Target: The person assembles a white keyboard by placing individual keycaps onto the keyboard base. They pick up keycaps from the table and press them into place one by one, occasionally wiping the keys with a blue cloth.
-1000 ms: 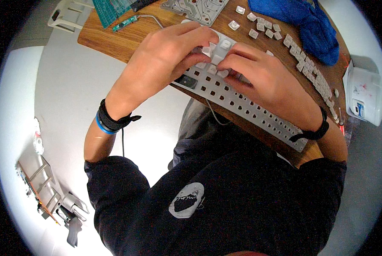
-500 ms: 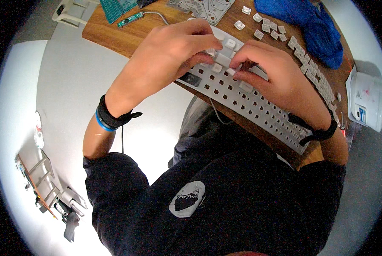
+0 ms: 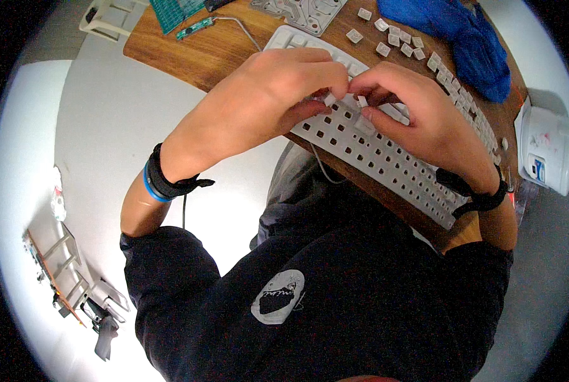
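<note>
The left hand [image 3: 284, 83] had its thumb and fingertips together on a small white key [image 3: 330, 100], held just above the keyboard [image 3: 386, 167]. The right hand [image 3: 415, 102] was clamped, thumb against forefinger, on another white key [image 3: 362, 101], near the first one, and the forefingers of both hands came very close together; whether they touched could not be told. The keyboard lay slanted along the near edge of the bench [image 3: 182, 51], its pale panel showing rows of square holes toward the right end, with white keys seated at the left end, partly hidden by the left hand.

Past its far side, loose keycaps [image 3: 406, 49] lay scattered, then ran in a packed band toward the right edge of the bench. A bunched blue cloth [image 3: 481, 57] lay behind them near the far right corner. By the far edge was a grey circuit sheet [image 3: 306, 14]. Toward the far left corner, a narrow green circuit board [image 3: 195, 29] with a grey cable [image 3: 246, 33] lay beside a green mat [image 3: 168, 14]. A translucent plastic box [image 3: 545, 149] stood beyond the right edge.
</note>
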Tool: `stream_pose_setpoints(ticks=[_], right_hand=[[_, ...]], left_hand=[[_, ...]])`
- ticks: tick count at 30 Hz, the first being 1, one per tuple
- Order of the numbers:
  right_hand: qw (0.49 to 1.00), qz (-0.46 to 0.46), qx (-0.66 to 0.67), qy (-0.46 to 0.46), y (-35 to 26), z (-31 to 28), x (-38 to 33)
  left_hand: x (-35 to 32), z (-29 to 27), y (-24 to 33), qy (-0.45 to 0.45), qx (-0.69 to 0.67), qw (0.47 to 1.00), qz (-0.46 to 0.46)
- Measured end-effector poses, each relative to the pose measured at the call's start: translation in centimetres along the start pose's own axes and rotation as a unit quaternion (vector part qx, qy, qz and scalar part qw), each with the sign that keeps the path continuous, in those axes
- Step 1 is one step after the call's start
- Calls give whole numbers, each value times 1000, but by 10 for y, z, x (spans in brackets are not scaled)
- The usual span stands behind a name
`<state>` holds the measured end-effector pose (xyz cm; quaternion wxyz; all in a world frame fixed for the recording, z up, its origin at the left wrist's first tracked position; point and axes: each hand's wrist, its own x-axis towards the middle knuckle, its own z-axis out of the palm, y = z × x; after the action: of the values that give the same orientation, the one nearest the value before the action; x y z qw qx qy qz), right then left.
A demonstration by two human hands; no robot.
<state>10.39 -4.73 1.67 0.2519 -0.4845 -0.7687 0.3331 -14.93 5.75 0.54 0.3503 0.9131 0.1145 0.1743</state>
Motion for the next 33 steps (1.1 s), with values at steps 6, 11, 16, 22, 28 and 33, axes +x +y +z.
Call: stream_pose_setpoints(ticks=[6,11,16,22,28,33], right_hand=[[1000,-6,-4,-1,0,-2,-4],[1000,-8,-6,2,4,-1,-7],[1000,-1,12,-9,2,-2,-8],[1000,-7,-3,-6,4,0,-9],[1000,-9,-10,-12,6,-2,-9],[1000,-15,-15,-10,9,-2,-9]], left_hand=[[0,0,0,22,-47,998,-27],[2,-1,0,9,-22,1000,-16],[6,5,1,4,8,1000,7],[9,7,-2,-9,41,999,17],[9,8,1,-2,40,999,12],[11,11,0,-8,36,999,11]])
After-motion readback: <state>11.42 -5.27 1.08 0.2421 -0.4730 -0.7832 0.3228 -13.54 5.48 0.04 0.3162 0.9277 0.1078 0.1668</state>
